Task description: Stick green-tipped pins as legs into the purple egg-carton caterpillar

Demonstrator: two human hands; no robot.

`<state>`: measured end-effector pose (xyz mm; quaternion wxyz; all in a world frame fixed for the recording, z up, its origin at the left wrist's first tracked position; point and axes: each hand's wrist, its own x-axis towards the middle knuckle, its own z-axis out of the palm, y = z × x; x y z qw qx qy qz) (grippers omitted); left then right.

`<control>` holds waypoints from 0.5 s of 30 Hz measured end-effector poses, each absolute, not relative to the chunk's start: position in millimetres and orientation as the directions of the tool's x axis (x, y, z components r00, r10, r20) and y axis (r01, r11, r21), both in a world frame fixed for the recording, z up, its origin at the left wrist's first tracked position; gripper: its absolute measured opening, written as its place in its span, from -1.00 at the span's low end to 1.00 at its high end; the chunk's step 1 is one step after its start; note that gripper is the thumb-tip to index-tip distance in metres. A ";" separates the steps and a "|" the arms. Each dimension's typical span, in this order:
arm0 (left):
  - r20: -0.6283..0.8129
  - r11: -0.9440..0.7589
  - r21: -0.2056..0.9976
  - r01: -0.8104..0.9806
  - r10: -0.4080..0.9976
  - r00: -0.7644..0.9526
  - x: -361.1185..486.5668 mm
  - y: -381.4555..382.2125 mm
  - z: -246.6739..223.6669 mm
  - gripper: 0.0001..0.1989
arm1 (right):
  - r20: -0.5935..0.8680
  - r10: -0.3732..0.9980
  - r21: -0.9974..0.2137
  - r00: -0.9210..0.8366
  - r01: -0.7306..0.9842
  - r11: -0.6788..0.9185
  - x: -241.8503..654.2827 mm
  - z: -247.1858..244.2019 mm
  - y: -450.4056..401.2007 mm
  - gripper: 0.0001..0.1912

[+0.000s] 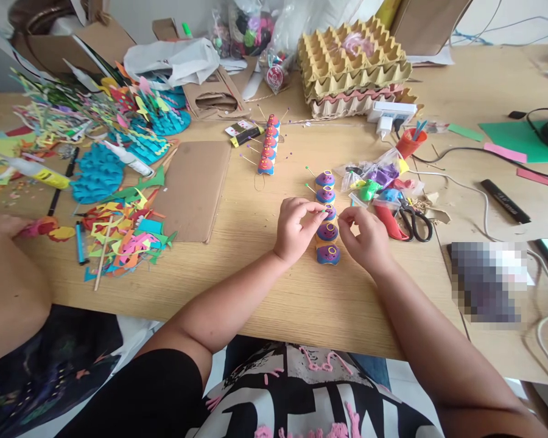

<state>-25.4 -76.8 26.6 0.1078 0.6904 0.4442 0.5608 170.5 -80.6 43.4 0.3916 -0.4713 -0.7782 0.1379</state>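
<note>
A strip of egg-carton cups painted blue and purple, with small faces and yellow rings, lies lengthwise in front of me. Thin green-tipped sticks poke out from the left of its two farthest cups. My left hand pinches a small green-tipped stick by the middle cup; most of the stick is hidden by the fingers. On the strip's other side, my right hand has its thumb and forefinger pressed together near the same cup. Whatever is between them, if anything, is hidden.
Farther back stands a red-and-blue egg-carton strip with purple-tipped sticks. Brown cardboard and paper scraps lie left. Scissors, clay bags and a cable are right. Egg trays stack behind. Another person's arm rests at far left.
</note>
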 end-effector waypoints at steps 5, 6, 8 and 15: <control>0.681 -0.605 0.643 0.469 0.732 0.010 -25.6 -78.3 28.5 -0.78 | 0.513 0.813 -0.587 -0.277 0.577 0.567 169.7 36.8 -80.0 -0.89; 0.675 -0.597 0.646 0.475 0.738 0.011 -25.6 -78.5 28.3 -0.76 | 0.514 0.813 -0.592 -0.274 0.573 0.567 170.0 36.6 -79.9 -0.88; 0.665 -0.589 0.655 0.475 0.746 0.008 -25.4 -79.0 27.9 -0.73 | 0.515 0.812 -0.596 -0.276 0.565 0.570 170.3 36.8 -80.0 -0.87; 0.668 -0.609 0.689 0.393 0.744 -0.019 -24.2 -78.7 26.3 -0.77 | 0.530 0.778 -0.561 -0.337 0.548 0.620 168.8 39.0 -80.5 -0.82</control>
